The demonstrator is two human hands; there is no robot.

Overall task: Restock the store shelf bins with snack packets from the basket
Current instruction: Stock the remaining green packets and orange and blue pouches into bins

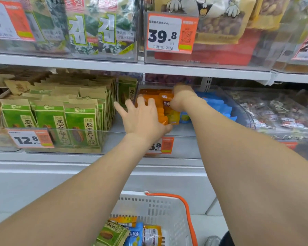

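Middle shelf, clear plastic bin (183, 144). A row of orange foil snack packets (153, 93) stands on edge in its left part. Blue snack packets (215, 105) lie just beside them on the right; no divider shows between the two.

Left hand (142, 118): fingers spread, palm flat against the front of the orange row, bracing it.
Right hand (181, 96): reaches in deep under the white upper shelf board (167, 68), thumb and curled fingers around a labelled orange packet (167, 103). Its fingertips are hidden behind the wrist.

White slotted plastic basket (149, 197) sits below, with mixed green, blue and orange packets (132, 233) in it. Restocking looks partway done.

Risks, as judged:
- Only the left palm holds the row. If it lifts early, the packets would likely fan forward and fall flat.
- A packet pushed in askew could slide onto the blue ones and mix the stock.
- Headroom under the shelf board is tight, so the right wrist may catch and knock the row.
- The foil looks slick, and a loose grip could drop the packet behind the row.
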